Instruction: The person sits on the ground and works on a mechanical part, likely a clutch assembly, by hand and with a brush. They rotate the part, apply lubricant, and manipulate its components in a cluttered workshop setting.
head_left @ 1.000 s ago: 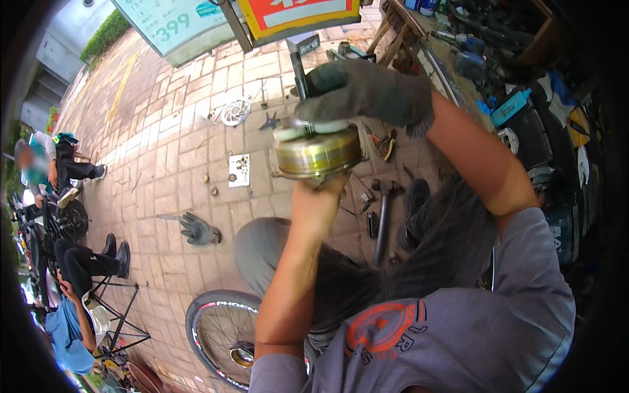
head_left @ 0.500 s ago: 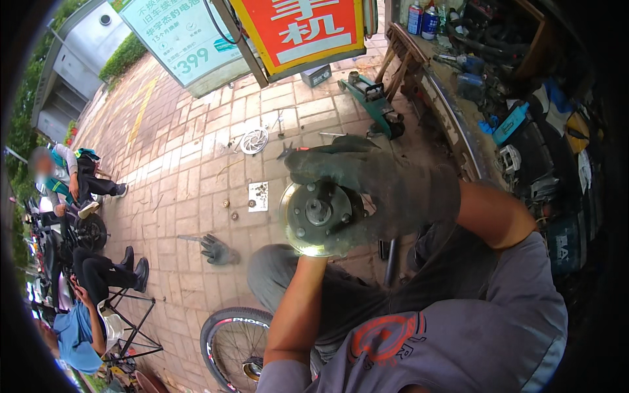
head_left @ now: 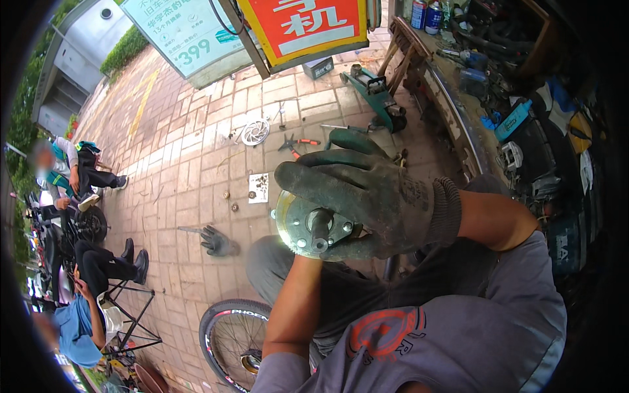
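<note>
Outdoors, brick paving (head_left: pixel 177 157) below right grip (head_left: pixel 370 193), metal part (head_left: pixel 295 223); bench (head_left: pixel 446 110) cluttered

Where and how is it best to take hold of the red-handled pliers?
By the red handles of the pliers, probably, from above and the right: they spread open toward that side, with the dark head at the left. The right hand lies nearest.

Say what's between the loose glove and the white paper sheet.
Head view: one small round part on the brick paving, closer to the white paper sheet; a second part lies just up-left.
</note>
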### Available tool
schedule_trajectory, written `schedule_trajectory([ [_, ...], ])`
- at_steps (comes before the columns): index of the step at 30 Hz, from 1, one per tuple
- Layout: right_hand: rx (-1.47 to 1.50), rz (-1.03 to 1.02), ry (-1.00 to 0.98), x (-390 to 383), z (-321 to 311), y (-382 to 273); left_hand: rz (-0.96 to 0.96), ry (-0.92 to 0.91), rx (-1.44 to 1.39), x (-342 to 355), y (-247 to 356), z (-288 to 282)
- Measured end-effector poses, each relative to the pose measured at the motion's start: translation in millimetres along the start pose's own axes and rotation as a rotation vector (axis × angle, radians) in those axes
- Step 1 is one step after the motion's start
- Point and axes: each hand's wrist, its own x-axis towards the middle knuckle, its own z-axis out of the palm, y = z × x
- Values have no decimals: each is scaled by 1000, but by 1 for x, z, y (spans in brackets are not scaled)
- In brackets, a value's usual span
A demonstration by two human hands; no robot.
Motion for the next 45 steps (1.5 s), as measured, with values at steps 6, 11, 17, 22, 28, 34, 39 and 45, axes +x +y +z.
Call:
schedule_trajectory([
  [6,-60,-115,139,3,8,6,-14,4,-18,-1,4,1],
  [11,-27,-121,190,7,9,6,-2,12,-20,4,10,3],
  [17,141,105,115,16,-2,29,109,22,141,13,30,1],
  [22,527,589,-197,27,-10,62,-593,1,-180,9,37,8],
  [28,-267,-124,-146,2,20,126,-877,-97,-316,27,56,8],
  [34,231,276,-264,11,19,119,-776,18,-423,25,57,12],
  [39,473,564,-188,20,23,102,-727,56,-417,20,51,13],
  [45,299,603,-245,24,21,97,-664,45,-238,17,46,14],
])
